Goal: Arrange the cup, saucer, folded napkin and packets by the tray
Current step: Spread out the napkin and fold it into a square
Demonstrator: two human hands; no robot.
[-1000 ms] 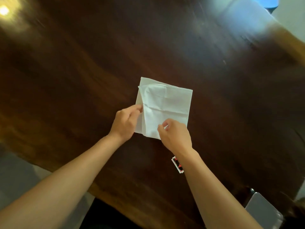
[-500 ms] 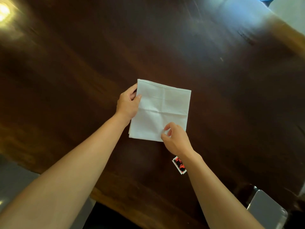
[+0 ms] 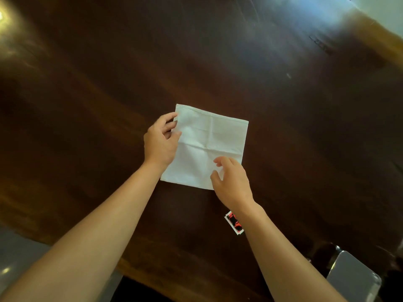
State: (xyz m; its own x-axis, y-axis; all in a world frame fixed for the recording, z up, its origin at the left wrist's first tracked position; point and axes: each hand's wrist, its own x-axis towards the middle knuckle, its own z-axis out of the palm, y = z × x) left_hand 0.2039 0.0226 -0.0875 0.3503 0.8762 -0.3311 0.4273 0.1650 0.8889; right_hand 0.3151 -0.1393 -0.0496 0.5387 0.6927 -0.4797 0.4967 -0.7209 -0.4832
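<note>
One packet (image 3: 233,223) lies half hidden under my right forearm. One napkin (image 3: 207,144) lies flat on the table (image 3: 87,83); my left hand (image 3: 160,141) touches its edge with loose fingers, my right hand (image 3: 232,184) hovers spread.

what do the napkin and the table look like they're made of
Napkin: looks like white woven cloth, matte, with a stitched hem along the far edge and soft fold creases; thick paper can't be ruled out. Table: apparently dark wood with a glossy finish, going by the flowing grain and bright reflections.
</note>
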